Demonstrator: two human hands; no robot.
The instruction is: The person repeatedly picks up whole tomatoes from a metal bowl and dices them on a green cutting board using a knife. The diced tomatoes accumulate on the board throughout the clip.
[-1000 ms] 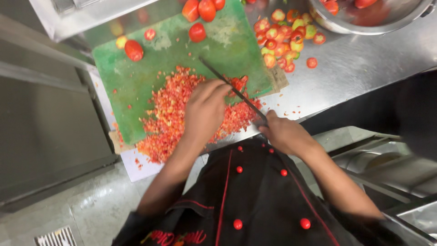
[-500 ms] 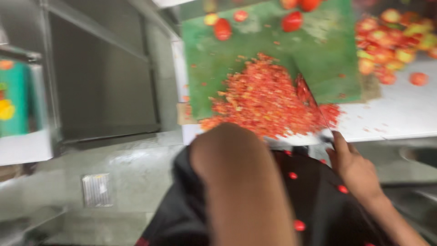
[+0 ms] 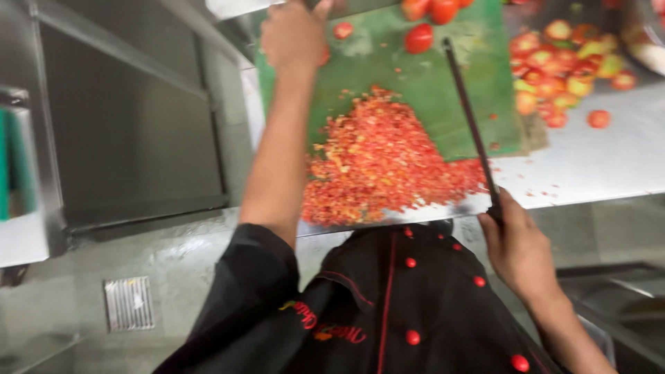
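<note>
A green cutting board (image 3: 388, 62) lies on a steel counter (image 3: 596, 159). A heap of finely chopped red tomato (image 3: 384, 156) covers its near part. My left hand (image 3: 294, 31) reaches to the board's far left corner, touching it beside a tomato piece (image 3: 342, 30); I cannot tell if it grips anything. My right hand (image 3: 519, 249) is closed on the handle of a long dark knife (image 3: 471, 121), held edge-on over the board's right side. Tomato halves (image 3: 419, 38) lie at the board's far edge.
A pile of cut tomatoes (image 3: 564, 69) lies on the counter to the right of the board. A dark steel cabinet (image 3: 125, 118) stands on the left. A floor drain grate (image 3: 128, 303) is below. My black jacket with red buttons (image 3: 409, 305) fills the bottom.
My left hand has left the chopped heap and stretched to the board's far left corner. The knife has lifted off the heap and now points away along the board's right side.
</note>
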